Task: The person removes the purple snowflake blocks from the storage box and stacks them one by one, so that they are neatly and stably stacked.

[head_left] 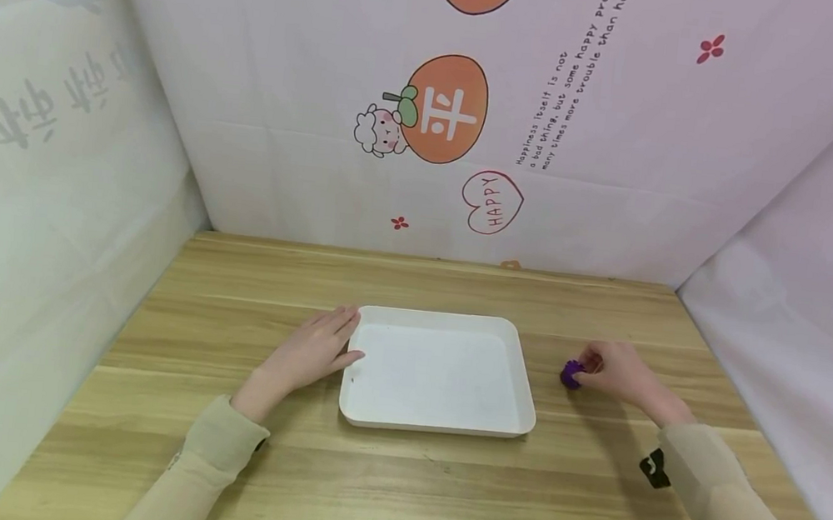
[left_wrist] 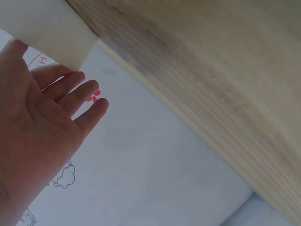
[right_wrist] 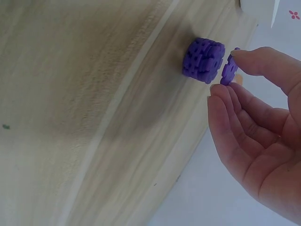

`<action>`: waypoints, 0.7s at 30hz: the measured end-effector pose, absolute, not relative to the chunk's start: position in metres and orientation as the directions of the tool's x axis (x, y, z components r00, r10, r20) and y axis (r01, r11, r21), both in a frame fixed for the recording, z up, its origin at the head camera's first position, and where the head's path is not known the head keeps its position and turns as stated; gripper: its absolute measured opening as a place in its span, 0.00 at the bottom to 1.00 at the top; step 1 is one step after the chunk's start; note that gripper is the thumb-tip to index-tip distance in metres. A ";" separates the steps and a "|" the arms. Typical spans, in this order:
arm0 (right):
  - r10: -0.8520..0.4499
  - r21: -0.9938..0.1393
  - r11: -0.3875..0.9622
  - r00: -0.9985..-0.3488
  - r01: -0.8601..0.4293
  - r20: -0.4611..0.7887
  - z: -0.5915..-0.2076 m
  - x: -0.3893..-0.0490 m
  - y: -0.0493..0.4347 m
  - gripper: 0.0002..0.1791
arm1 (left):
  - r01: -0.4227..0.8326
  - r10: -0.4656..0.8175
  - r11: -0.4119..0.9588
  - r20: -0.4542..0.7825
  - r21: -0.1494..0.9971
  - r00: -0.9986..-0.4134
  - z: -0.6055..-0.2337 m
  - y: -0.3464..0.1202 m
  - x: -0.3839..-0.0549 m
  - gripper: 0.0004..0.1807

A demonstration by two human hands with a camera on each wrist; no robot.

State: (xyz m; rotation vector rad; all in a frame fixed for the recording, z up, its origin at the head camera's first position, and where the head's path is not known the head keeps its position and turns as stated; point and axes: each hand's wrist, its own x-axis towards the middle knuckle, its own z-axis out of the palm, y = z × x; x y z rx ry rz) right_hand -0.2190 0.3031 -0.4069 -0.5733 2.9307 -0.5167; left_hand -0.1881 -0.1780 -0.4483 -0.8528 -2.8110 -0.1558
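Observation:
A shallow white tray point(head_left: 443, 380) lies in the middle of the table. At its left rim rests my left hand point(head_left: 310, 350), fingers nearly straight and the thumb over the edge; the left wrist view shows the fingertips against the tray's wall point(left_wrist: 51, 33). To the right of the tray, my right hand point(head_left: 620, 372) is at a short stack of purple notched discs point(head_left: 570, 374). In the right wrist view, thumb and fingertips pinch one thin purple notched disc point(right_wrist: 228, 71), held slightly apart from the stack point(right_wrist: 203, 60) on the wood.
The wooden table point(head_left: 394, 492) reaches back to a printed white cloth wall point(head_left: 282, 172). More white cloth stands along the left point(head_left: 34, 240) and right sides. A black device point(head_left: 656, 469) is strapped at the right wrist.

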 end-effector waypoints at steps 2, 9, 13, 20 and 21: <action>-0.391 -0.349 0.866 -0.920 -0.357 -0.031 -0.408 -0.218 0.304 0.11 | 0.558 0.538 0.829 0.219 0.040 -0.814 -0.449 -0.178 -0.188 0.37; -0.392 -0.346 0.866 -0.920 -0.361 -0.021 -0.414 -0.218 0.306 0.10 | 0.558 0.537 0.829 0.227 0.037 -0.813 -0.449 -0.178 -0.188 0.37; -0.379 -0.340 0.875 -0.924 -0.344 -0.040 -0.416 -0.219 0.306 0.10 | 0.561 0.539 0.827 0.241 0.031 -0.807 -0.449 -0.178 -0.187 0.36; -0.369 -0.347 0.878 -0.928 -0.330 -0.051 -0.417 -0.219 0.305 0.11 | 0.562 0.539 0.826 0.242 0.036 -0.807 -0.448 -0.178 -0.187 0.36; -0.367 -0.346 0.879 -0.929 -0.328 -0.053 -0.417 -0.219 0.305 0.11 | 0.563 0.540 0.826 0.244 0.034 -0.806 -0.448 -0.178 -0.187 0.36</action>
